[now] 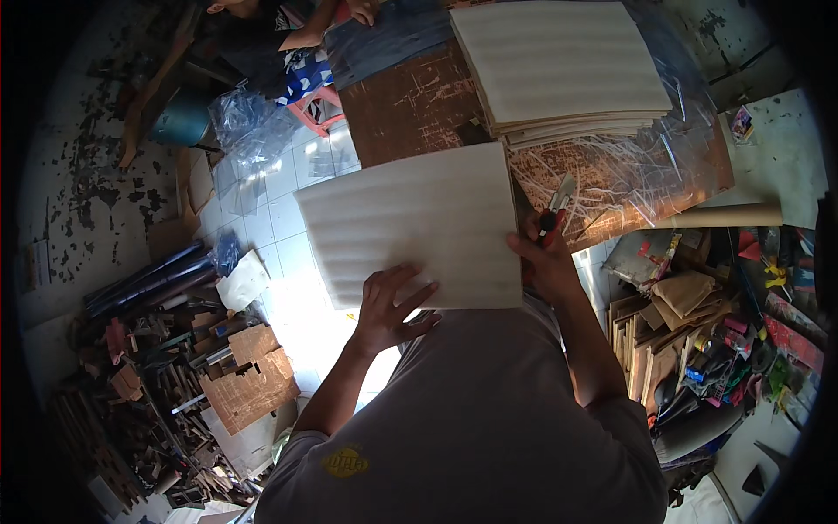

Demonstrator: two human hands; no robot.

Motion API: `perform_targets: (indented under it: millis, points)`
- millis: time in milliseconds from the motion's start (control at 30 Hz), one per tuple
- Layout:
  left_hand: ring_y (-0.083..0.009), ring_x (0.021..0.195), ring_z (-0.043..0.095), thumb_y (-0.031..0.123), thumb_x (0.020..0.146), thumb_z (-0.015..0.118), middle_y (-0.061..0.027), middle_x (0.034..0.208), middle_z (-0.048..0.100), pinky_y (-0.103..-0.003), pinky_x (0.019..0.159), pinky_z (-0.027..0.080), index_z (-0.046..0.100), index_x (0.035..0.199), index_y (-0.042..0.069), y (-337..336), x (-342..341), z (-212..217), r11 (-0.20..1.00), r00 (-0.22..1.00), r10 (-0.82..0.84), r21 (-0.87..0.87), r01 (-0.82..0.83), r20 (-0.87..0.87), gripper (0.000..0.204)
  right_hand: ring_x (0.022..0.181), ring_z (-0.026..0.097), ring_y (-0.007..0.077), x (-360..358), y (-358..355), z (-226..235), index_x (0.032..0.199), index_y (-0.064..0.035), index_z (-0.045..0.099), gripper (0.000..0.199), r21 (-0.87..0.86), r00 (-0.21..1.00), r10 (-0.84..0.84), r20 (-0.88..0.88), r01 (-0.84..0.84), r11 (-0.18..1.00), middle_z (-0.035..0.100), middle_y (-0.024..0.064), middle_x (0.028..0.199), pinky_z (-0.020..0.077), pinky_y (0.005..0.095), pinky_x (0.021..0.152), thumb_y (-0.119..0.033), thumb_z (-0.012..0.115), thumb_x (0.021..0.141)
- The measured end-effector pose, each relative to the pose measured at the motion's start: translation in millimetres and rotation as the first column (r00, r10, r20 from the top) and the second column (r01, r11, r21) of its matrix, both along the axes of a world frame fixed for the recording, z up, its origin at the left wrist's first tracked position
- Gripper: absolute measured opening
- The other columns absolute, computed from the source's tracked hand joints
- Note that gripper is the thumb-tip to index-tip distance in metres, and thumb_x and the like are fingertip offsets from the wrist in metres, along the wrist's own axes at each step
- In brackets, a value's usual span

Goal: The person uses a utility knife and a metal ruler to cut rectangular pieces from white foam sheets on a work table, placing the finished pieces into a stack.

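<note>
A rectangular panel faced with a pale, faintly ribbed sheet (410, 218) lies in front of my body, its far right corner meeting the worktable. My left hand (388, 306) rests on the panel's near edge with fingers spread. My right hand (546, 266) is at the panel's right edge, closed round a red-and-black utility knife (550, 223) whose blade points away from me. Beyond the panel, a stack of similar pale-faced panels (563, 65) stands on the table. Thin white trimmed strips (602, 179) lie scattered between that stack and the knife.
The worn brown worktable (393, 113) carries clear plastic sheeting at its right. Another person's hand (360, 10) shows at the far edge, near a pink stool (316, 112). Scrap wood (249, 380) is piled at left; cardboard pieces (676, 314) and clutter stand at right.
</note>
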State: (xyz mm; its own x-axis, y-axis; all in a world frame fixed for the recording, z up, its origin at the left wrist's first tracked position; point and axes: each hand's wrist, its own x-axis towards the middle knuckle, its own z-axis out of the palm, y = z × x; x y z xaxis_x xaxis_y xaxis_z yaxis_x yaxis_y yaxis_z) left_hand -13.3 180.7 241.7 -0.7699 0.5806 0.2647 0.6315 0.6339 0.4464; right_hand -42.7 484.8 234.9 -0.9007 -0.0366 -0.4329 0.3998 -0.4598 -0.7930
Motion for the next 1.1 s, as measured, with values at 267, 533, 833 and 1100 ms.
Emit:
perform_targets:
  millis: [267,533,833,1100]
  points:
    - [-0.0349,0.141,0.049,0.064,0.093,0.069,-0.0178,0.144,0.059,-0.052,0.114,0.040,0.056,0.145,0.004,28.1,-103.4,60.6,0.943,0.967,0.252,0.235,-0.236,-0.041,0.081,0.085,0.057,0.0073,-5.1,-11.8,11.8,0.091,-0.0151,0.040,0.044,0.258,0.962,0.207,-0.176,-0.157,0.953,0.057,-0.0020,0.090,0.0481,0.0275,0.075,-0.006,0.083,0.089]
    - [-0.0352,0.102,0.074,0.042,0.100,0.071,-0.0221,0.115,0.075,-0.044,0.094,0.054,0.069,0.125,0.000,39.4,-175.7,-68.5,0.918,0.812,0.288,0.096,-0.385,0.508,0.049,0.085,0.064,0.0203,-30.9,-19.9,-91.6,0.102,-0.0040,0.060,0.027,0.605,0.986,0.152,-0.063,-0.084,0.792,0.060,0.0043,0.080,0.0523,0.0375,0.081,-0.019,0.080,0.093]
    - [-0.0441,0.137,0.048,0.041,0.096,0.073,-0.0241,0.155,0.043,-0.052,0.110,0.045,0.060,0.141,0.010,41.8,-168.5,-187.8,0.909,0.884,0.401,0.011,-0.416,0.238,0.057,0.111,0.055,0.0440,28.0,39.0,-166.5,0.110,0.0004,0.061,0.040,0.990,0.970,0.202,-0.137,0.138,0.008,0.053,0.0227,0.124,0.0464,0.0544,0.094,-0.022,0.083,0.085]
    - [-0.0429,0.153,0.028,0.048,0.094,0.071,-0.0221,0.165,0.028,-0.065,0.124,0.021,0.049,0.155,0.020,60.4,-120.1,-201.0,0.949,0.973,0.227,-0.235,-0.212,0.037,0.071,0.116,0.053,0.0451,32.4,42.9,-182.9,0.113,-0.0011,0.057,0.045,0.990,0.982,0.180,-0.059,0.034,0.139,0.053,0.0218,0.124,0.0447,0.0562,0.097,-0.019,0.084,0.082]
